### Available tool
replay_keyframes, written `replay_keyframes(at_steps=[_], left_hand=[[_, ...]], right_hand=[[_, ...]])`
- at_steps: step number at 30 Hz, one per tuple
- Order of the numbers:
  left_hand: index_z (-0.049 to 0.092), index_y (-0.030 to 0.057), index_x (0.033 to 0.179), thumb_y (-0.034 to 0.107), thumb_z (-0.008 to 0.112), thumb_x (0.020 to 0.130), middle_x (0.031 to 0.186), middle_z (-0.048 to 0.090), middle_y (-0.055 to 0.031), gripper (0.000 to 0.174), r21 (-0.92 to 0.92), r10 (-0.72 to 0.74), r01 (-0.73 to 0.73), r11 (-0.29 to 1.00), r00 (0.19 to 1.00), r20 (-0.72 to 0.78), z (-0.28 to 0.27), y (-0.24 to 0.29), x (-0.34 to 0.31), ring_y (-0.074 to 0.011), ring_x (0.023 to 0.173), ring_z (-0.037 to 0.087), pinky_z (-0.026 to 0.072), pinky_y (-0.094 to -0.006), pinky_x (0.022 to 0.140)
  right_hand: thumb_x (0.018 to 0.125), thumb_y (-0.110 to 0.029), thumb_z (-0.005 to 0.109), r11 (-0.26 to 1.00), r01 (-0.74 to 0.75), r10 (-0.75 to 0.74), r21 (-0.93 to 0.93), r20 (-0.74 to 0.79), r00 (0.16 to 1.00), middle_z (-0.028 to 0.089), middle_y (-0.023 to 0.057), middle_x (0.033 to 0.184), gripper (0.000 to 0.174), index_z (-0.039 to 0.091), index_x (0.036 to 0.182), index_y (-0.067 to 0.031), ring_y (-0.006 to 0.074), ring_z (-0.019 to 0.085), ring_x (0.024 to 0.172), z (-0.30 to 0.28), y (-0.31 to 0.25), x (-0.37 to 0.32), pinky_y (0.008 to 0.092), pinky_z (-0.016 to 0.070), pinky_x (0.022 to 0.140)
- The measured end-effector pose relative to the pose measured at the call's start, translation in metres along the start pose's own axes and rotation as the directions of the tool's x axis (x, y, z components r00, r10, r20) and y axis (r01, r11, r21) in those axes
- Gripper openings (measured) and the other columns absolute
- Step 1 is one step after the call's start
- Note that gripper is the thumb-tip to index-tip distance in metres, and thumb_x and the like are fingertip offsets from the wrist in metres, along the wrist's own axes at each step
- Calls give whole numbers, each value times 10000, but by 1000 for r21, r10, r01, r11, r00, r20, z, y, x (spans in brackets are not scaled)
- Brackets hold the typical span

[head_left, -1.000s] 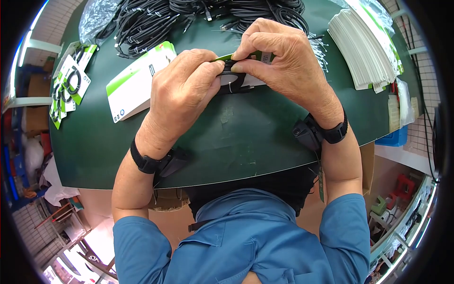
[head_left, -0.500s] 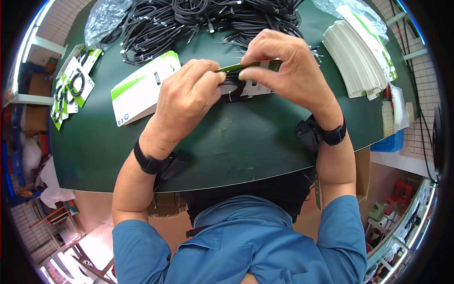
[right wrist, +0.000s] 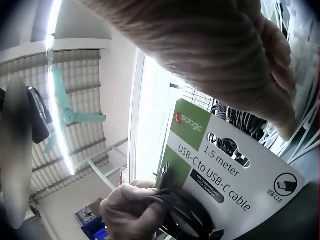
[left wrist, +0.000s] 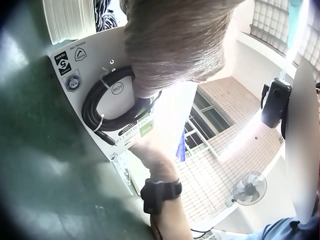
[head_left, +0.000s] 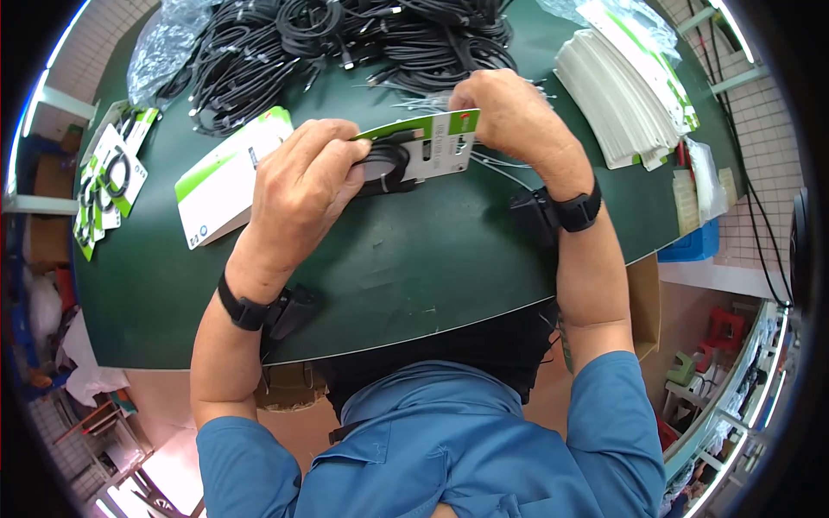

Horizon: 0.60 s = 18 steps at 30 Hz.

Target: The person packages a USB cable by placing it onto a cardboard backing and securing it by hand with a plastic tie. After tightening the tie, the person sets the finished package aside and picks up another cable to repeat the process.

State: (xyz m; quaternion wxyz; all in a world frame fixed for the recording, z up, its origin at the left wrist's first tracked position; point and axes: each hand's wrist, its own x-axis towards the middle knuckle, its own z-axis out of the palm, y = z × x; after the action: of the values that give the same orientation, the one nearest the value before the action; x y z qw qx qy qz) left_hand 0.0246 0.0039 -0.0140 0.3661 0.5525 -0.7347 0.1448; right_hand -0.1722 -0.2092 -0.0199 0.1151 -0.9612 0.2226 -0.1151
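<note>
Green counter (head_left: pixel 414 259), cables (head_left: pixel 345 34) piled behind. Left grip (head_left: pixel 302 190) pinches coil (head_left: pixel 386 169) onto card (head_left: pixel 440 138), right grip (head_left: pixel 509 112) pinches its corner. I'd hold the card flat, with the coil centred.

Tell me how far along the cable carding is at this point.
Done: a few carded cables lie at the far left. In hand: the left hand grips a coiled cable against a card; the right hand pinches the card's end. Left: a large pile of loose cables and stacks of empty cards.
</note>
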Motion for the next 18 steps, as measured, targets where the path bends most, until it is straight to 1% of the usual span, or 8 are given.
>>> replay_keyframes(at_steps=[3,4,8,12,16,18], left_hand=[[653,15,953,-55,788,748,978,698,-104,256,-48,-10,10,999,1000,2,0,-2,0,-291,838,704,581,-381,682],[653,15,953,-55,788,748,978,698,-104,256,-31,-18,18,999,1000,11,0,-4,0,-291,838,704,581,-381,682],[655,16,945,-54,785,752,968,701,-97,243,-59,-19,18,998,1000,-17,3,-5,0,-286,837,705,585,-382,682],[655,17,933,-54,785,750,962,703,-95,235,-58,-18,16,998,999,-33,4,-6,0,-281,832,705,587,-379,681],[656,16,930,-60,783,746,961,701,-98,237,-68,-16,13,998,999,-40,4,-4,1,-281,829,704,587,-379,681],[654,13,929,-64,782,744,961,702,-101,238,-73,-16,14,997,999,-35,3,-3,1,-283,827,703,585,-379,680]], right_hand=[[807,8,690,999,5,-2,-46,56,998,731,232,895,115,758,900,16,461,688,850,-2,1,1,497,576,769],[807,8,690,999,18,-16,-31,55,998,731,232,895,115,758,900,16,461,688,850,-1,0,3,497,576,769],[819,4,673,1000,12,-12,-8,46,999,718,244,863,92,744,876,-5,462,695,862,-3,-3,1,509,594,792],[832,15,660,1000,3,-2,-2,87,996,719,247,866,119,745,912,-6,464,698,872,-6,-7,2,520,594,811],[843,10,652,996,29,-24,-87,64,998,722,252,882,115,738,919,3,461,707,890,-4,-4,0,522,595,820],[829,13,675,996,37,-36,-81,23,999,714,240,872,93,725,907,5,457,695,873,-1,-2,-1,507,578,769]])
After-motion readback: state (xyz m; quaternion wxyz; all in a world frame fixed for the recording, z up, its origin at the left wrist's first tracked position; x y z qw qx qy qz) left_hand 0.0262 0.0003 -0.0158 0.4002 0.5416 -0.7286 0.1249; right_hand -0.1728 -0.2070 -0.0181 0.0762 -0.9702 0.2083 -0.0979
